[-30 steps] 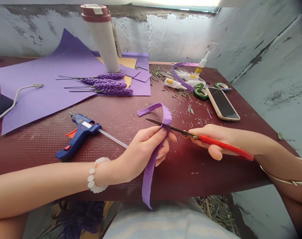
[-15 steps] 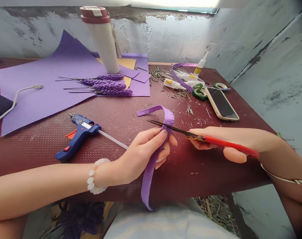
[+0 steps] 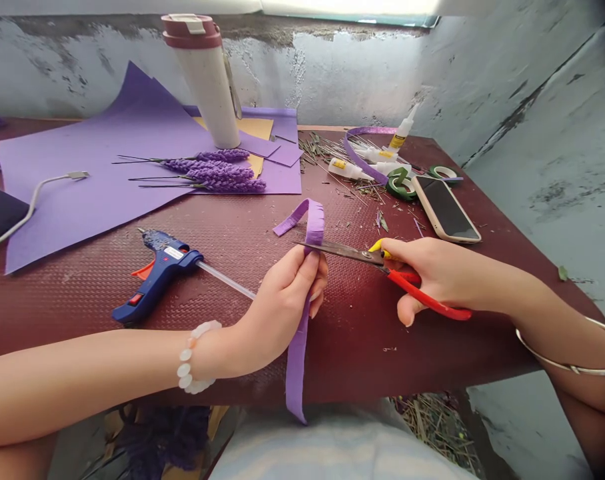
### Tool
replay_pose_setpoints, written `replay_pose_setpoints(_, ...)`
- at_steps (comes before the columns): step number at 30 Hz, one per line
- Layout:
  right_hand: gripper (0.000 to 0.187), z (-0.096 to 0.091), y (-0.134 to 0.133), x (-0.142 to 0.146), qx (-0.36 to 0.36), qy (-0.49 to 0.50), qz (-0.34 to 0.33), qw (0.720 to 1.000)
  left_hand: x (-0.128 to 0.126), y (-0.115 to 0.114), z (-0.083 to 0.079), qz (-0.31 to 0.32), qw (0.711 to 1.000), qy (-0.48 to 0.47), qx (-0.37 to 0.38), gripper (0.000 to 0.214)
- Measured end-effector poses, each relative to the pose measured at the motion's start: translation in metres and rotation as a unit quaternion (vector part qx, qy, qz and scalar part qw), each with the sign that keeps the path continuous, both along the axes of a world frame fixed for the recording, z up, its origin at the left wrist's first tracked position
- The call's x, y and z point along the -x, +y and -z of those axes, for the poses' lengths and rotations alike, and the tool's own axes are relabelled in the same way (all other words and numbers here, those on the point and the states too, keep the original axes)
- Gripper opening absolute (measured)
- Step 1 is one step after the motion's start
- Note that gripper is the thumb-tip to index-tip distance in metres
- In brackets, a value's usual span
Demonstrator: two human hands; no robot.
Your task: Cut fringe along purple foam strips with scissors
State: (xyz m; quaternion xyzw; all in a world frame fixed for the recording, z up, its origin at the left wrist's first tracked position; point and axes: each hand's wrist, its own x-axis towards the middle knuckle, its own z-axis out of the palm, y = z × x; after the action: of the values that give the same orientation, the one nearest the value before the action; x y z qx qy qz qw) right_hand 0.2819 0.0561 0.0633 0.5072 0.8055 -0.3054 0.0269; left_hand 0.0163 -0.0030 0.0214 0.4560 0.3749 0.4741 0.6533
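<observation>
My left hand [image 3: 287, 300] pinches a long purple paper strip [image 3: 298, 360] at mid-table; the strip arcs up over my fingers with a fringed edge and hangs down past the table's front edge. My right hand [image 3: 432, 270] grips red-handled scissors [image 3: 377, 260], its fingers through the handles. The blades reach left and meet the strip just above my left thumb.
A blue glue gun [image 3: 155, 273] lies left of my left hand. Purple sheets [image 3: 92, 180] carry finished lavender stems [image 3: 217, 170]. A white tumbler [image 3: 207, 80] stands behind. Glue bottles [image 3: 367, 160], green tape [image 3: 400, 183] and a phone [image 3: 445, 208] lie at right. A cable [image 3: 27, 200] runs off left.
My right hand turned the scissors and drew them left and slightly up. The strip's arc above my left hand has moved left and stands narrower.
</observation>
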Motion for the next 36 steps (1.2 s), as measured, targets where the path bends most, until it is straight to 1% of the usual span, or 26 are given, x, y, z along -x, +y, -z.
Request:
replay_pose_setpoints(3,0.079,0.002,0.004,-0.003,-0.027,-0.004,-0.014,1.0,0.0,0.0,-0.001,-0.004,1.0,0.007,0.006,0.034)
replay_pose_setpoints(8,0.077,-0.001,0.004,-0.003,-0.021,-0.02,-0.03,0.999,0.0,0.001,-0.003,-0.009,1.0,0.014,0.003,0.031)
replay_pose_setpoints(13,0.079,0.002,0.003,-0.003,-0.039,-0.021,-0.028,0.999,-0.002,0.003,-0.001,-0.001,1.0,0.03,-0.001,0.03)
replay_pose_setpoints(17,0.086,0.006,0.002,-0.005,-0.061,-0.013,-0.032,0.998,-0.002,0.004,0.004,0.006,0.999,0.045,-0.004,0.031)
replay_pose_setpoints(20,0.09,0.007,0.0,-0.005,-0.078,0.006,-0.04,0.996,0.0,0.005,0.008,0.018,0.998,0.058,-0.024,0.035)
replay_pose_setpoints(25,0.093,0.008,-0.003,-0.007,-0.091,0.013,-0.045,0.995,0.001,0.004,0.007,0.025,0.996,0.072,-0.038,0.041)
replay_pose_setpoints(29,0.092,0.008,-0.003,-0.007,-0.099,0.019,-0.053,0.993,0.001,0.003,0.005,0.015,0.997,0.066,-0.032,0.041)
replay_pose_setpoints(33,0.089,0.009,-0.003,-0.005,-0.11,0.029,-0.052,0.992,0.001,0.003,0.006,0.014,0.996,0.077,-0.045,0.044)
replay_pose_setpoints(36,0.088,0.009,-0.002,-0.003,-0.096,0.029,-0.051,0.994,0.001,0.004,0.008,0.015,0.995,0.083,-0.059,0.043)
